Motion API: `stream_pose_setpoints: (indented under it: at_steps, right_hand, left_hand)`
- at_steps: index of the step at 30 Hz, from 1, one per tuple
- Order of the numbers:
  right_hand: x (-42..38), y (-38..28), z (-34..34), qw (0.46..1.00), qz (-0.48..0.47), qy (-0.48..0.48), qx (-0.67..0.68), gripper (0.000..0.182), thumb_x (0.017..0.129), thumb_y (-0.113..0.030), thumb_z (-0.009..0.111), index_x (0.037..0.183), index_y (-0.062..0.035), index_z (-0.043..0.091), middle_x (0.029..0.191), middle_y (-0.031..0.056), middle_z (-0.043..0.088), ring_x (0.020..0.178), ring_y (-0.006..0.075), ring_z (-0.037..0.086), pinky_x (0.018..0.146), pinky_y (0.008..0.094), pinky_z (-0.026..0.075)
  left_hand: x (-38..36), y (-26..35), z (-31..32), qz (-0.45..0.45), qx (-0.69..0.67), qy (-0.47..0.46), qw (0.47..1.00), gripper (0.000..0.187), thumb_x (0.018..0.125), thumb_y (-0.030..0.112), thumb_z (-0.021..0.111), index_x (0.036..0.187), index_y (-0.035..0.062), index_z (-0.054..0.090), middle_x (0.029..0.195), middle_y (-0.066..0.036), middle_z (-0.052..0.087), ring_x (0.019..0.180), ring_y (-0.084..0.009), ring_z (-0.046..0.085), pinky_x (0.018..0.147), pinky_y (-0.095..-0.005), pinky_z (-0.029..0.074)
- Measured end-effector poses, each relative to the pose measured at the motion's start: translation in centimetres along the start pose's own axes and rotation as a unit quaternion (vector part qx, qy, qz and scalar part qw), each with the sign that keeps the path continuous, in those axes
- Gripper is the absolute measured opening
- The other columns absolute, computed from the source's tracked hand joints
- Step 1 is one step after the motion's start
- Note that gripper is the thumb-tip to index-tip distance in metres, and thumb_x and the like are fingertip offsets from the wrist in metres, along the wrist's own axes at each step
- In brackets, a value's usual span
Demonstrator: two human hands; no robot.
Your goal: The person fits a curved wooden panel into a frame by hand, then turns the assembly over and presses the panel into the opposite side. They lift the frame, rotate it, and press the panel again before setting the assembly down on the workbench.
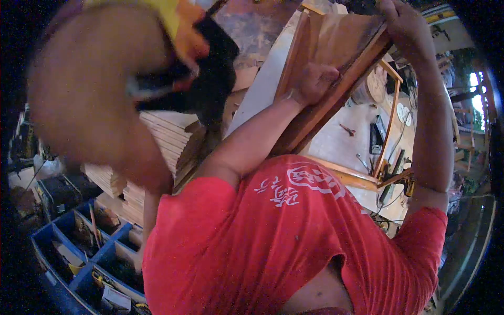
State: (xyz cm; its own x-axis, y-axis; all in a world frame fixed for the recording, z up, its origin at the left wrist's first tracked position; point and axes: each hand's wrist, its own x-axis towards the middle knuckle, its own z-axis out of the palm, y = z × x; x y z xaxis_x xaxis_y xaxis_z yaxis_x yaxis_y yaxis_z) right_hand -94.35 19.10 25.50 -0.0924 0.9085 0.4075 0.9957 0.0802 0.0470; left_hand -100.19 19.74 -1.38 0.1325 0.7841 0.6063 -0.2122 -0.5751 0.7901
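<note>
A reddish-brown wooden panel with raised side rails (344, 39) slants across in front of my red shirt. My left hand (315, 84) lies on the panel's inner face near the right rail, its fingers curled in; whatever they hold, if anything, is hidden. At the far right corner, my right hand (407, 26) is closed around the panel's edge, with part of the hand cut off by the top of the view.
Another person's bare limb (100, 89) is close on the left, blurred. Below it are stacked boards (163, 142) and a blue compartment box (79, 281). On the right, a worktable (336, 139) carries a thin wooden frame (391, 126), red-handled pliers (346, 129) and cables.
</note>
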Motion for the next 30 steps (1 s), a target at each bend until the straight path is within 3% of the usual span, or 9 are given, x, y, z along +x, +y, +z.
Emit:
stream_pose_setpoints:
  at_steps: [4,7,9,20,22,24,26,27,30]
  right_hand:
    - [0.6,1.9,0.9,0.997,-0.052,0.019,0.049,0.041,0.090,-0.030,0.036,0.073,0.0040,0.052,0.067,0.0241,0.052,0.068,0.0352,0.057,0.065,0.0429,0.042]
    - [1.3,2.9,1.2,0.999,-0.028,-0.002,0.019,0.044,0.088,-0.040,0.047,0.080,0.0019,0.055,0.073,0.0230,0.057,0.072,0.0372,0.059,0.066,0.0428,0.044]
    - [1.7,4.6,2.7,0.992,-0.124,0.006,0.033,0.047,0.095,-0.041,0.027,0.095,-0.0039,0.055,0.089,0.0203,0.061,0.090,0.0411,0.056,0.078,0.0462,0.044]
    - [2.4,4.6,2.9,0.992,-0.126,-0.028,-0.001,0.039,0.094,-0.036,0.027,0.093,-0.0048,0.052,0.090,0.0216,0.060,0.089,0.0415,0.056,0.078,0.0508,0.042]
    - [1.7,4.2,2.5,0.990,-0.144,0.000,0.001,0.039,0.095,-0.034,0.027,0.093,-0.0052,0.052,0.090,0.0208,0.061,0.089,0.0404,0.056,0.077,0.0499,0.043]
    - [1.4,4.3,2.5,0.990,-0.142,0.017,0.017,0.038,0.094,-0.034,0.029,0.093,-0.0052,0.052,0.089,0.0196,0.061,0.089,0.0397,0.057,0.077,0.0483,0.045]
    - [1.9,5.1,3.6,0.979,-0.200,0.041,-0.026,0.017,0.087,-0.019,0.045,0.095,-0.0050,0.049,0.088,0.0158,0.063,0.082,0.0370,0.064,0.070,0.0451,0.053]
    - [1.8,5.0,3.3,0.979,-0.199,0.045,-0.028,0.017,0.087,-0.019,0.045,0.095,-0.0050,0.049,0.088,0.0158,0.063,0.082,0.0370,0.064,0.070,0.0451,0.053]
    - [1.9,5.1,2.8,0.962,-0.251,0.038,-0.103,0.016,0.088,-0.018,0.044,0.096,-0.0052,0.051,0.086,0.0151,0.063,0.080,0.0367,0.064,0.071,0.0443,0.053]
  left_hand:
    - [-0.1,0.0,0.1,-0.038,-0.032,-0.022,0.999,0.040,0.092,0.036,0.048,0.072,0.0040,0.061,0.067,-0.020,0.058,0.064,-0.0390,0.057,0.056,-0.0420,0.043]
    - [0.2,0.9,-0.1,0.021,0.084,0.001,0.996,0.043,0.093,0.038,0.045,0.069,0.0046,0.058,0.065,-0.021,0.055,0.062,-0.0401,0.054,0.056,-0.0431,0.040]
    - [0.6,1.0,-0.1,0.032,0.071,0.018,0.997,0.042,0.093,0.039,0.043,0.075,0.0049,0.058,0.069,-0.021,0.057,0.064,-0.0390,0.054,0.058,-0.0438,0.040]
    - [8.0,8.3,0.3,-0.014,0.175,0.062,0.983,0.039,0.092,0.042,0.045,0.100,0.0049,0.056,0.087,-0.015,0.063,0.083,-0.0336,0.061,0.073,-0.0402,0.046]
    - [9.5,7.9,0.0,-0.009,0.096,0.131,0.987,0.039,0.093,0.039,0.045,0.100,0.0027,0.057,0.088,-0.016,0.062,0.081,-0.0298,0.060,0.072,-0.0371,0.046]
    - [11.8,7.4,0.5,0.083,0.067,0.188,0.976,0.040,0.094,0.038,0.044,0.097,0.0008,0.059,0.084,-0.016,0.061,0.077,-0.0238,0.058,0.070,-0.0337,0.045]
    - [13.5,7.5,0.4,0.053,-0.058,0.072,0.994,0.041,0.094,0.038,0.043,0.095,0.0019,0.062,0.083,-0.015,0.060,0.077,-0.0200,0.057,0.070,-0.0320,0.044]
    - [13.6,7.9,0.2,-0.057,-0.057,0.056,0.995,0.046,0.094,0.039,0.042,0.085,-0.0007,0.063,0.070,-0.016,0.058,0.068,-0.0181,0.057,0.062,-0.0346,0.044]
    - [15.2,4.9,0.4,-0.016,0.088,0.108,0.990,0.053,0.094,0.040,0.040,0.070,-0.0039,0.059,0.058,-0.019,0.052,0.054,-0.0217,0.054,0.053,-0.0390,0.040]
